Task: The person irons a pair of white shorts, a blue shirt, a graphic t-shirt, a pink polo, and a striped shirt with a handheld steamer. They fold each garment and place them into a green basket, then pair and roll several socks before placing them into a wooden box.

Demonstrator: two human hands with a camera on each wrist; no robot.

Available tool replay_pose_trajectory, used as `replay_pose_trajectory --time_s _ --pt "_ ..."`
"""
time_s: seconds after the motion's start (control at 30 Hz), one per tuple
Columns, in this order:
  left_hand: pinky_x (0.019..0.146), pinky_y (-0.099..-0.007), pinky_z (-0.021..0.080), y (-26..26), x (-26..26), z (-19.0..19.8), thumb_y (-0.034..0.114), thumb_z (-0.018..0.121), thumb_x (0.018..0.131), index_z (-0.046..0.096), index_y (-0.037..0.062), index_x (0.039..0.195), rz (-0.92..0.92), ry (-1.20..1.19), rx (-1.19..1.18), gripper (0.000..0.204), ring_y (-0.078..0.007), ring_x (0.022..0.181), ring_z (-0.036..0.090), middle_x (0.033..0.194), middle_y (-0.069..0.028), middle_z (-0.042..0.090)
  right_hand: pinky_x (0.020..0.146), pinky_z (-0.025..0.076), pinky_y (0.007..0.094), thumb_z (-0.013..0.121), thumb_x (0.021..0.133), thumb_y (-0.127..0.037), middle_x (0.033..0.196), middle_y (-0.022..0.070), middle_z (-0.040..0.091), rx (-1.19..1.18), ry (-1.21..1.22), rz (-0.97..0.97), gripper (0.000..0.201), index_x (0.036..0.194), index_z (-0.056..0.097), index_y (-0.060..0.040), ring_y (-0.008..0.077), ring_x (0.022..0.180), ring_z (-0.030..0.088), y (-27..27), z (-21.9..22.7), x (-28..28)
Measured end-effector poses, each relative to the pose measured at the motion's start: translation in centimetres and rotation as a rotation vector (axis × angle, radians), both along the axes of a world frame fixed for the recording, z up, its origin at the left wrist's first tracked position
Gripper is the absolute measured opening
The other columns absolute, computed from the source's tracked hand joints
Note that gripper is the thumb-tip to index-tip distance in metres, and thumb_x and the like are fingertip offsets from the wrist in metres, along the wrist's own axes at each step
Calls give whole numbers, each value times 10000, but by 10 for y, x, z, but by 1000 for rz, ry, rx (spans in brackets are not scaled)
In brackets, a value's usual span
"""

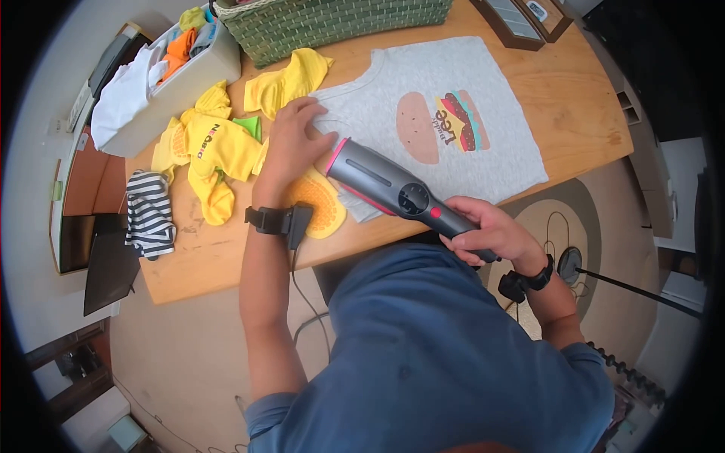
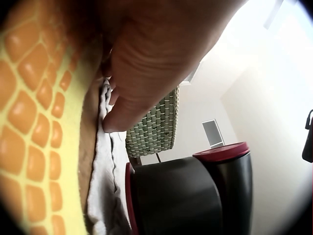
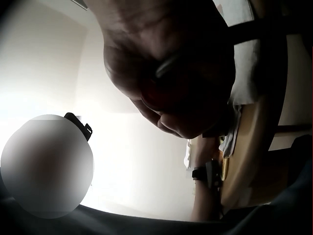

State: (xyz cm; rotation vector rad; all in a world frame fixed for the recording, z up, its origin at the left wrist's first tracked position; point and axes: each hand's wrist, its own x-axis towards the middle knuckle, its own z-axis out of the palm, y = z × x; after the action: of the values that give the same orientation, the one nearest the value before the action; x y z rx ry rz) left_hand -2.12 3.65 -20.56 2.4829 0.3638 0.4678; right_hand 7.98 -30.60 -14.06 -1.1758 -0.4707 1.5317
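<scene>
A light grey shirt (image 1: 377, 98) with a burger print lies spread on the table. The right hand (image 1: 491, 232) grips the handle of a dark grey handheld device (image 1: 385, 181) with pink edges, its wide head over the shirt's left part. In the right wrist view the right hand (image 3: 171, 73) is curled round the handle, mostly in shadow. The left hand (image 1: 293, 143) rests at the shirt's neckline, fingers spread and loosely bent. The left wrist view shows the left hand's fingers (image 2: 132, 93) touching the fabric edge, beside the device's dark body (image 2: 176, 196).
Yellow clothes (image 1: 226, 147) and a striped cloth (image 1: 149, 213) lie to the left on the wooden table (image 1: 196, 264). Behind stand a white bin (image 1: 189, 83) of clothes and a green woven basket (image 1: 332, 26). A wooden case (image 1: 513, 23) sits at the back right. A cord hangs near the left forearm.
</scene>
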Motion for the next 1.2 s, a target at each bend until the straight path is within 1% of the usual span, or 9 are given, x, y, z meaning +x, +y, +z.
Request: replay_pose_trajectory --time_s 0.07,0.3,0.5,0.63,0.83,0.87,0.97,1.07,1.2 --pt "1049 -396 402 -1 1 0 210 780 764 662 45 1137 1 3 -3 425 -320 1233 502 1308 -129 569 450 403 244 639 907 -67 841 52 552 4 7 -26 385 1246 481 28 88 543 522 -3 -2 -1" --pt "1051 -397 399 -3 0 3 209 769 768 659 45 1143 7 16 -11 424 -319 1232 503 1314 -125 566 407 405 236 615 923 -89 844 77 561 -1 -45 -541 393 1268 451 6 90 522 512 -78 -9 15" --pt "1050 -392 399 -3 1 4 210 768 768 656 44 1139 -4 28 5 421 -317 1231 503 1316 -120 564 397 401 222 573 958 -131 801 73 553 -157 -479 -950 255 1159 467 -18 86 490 493 -131 -14 43" --pt "1042 -384 408 -1 3 2 215 771 766 653 44 1139 -11 41 33 427 -320 1226 506 1320 -122 561 464 437 267 567 970 -188 790 91 569 -398 -947 -778 272 1160 480 -14 102 567 550 -153 -23 105" --pt "1036 -406 419 -24 0 31 161 751 797 647 52 1138 -53 -5 16 373 -331 1232 508 1318 -126 557 792 489 454 574 946 -208 911 208 646 -514 -1791 -569 408 1278 464 3 411 855 640 -163 -72 224" --pt "1033 -418 423 -35 -3 42 127 727 822 645 46 1126 -81 -29 99 325 -339 1218 521 1289 -139 574 863 482 454 599 917 -193 1095 242 636 -661 -1646 -523 455 1316 464 -19 464 1007 599 -157 -64 231" --pt "1017 -418 434 -71 -13 62 109 720 819 644 38 1114 -289 1 -59 312 -353 1182 542 1248 -150 595 926 471 438 621 877 -144 1255 229 579 -700 -1935 -426 476 1323 489 -45 417 1139 560 -141 -42 217" --pt "989 -425 444 -114 -18 59 121 740 786 643 41 1101 -503 83 -31 338 -355 1145 552 1207 -148 599 985 448 441 656 811 -94 1293 189 549 -353 -2046 -359 471 1269 550 -57 380 1191 522 -119 -15 172" --pt "956 -418 424 -153 -9 33 163 765 754 642 62 1099 -570 3 38 379 -322 1067 549 1134 -130 577 987 436 437 681 731 -20 1169 141 580 -91 -1730 -56 465 1189 611 -68 346 1136 534 -110 -23 117"
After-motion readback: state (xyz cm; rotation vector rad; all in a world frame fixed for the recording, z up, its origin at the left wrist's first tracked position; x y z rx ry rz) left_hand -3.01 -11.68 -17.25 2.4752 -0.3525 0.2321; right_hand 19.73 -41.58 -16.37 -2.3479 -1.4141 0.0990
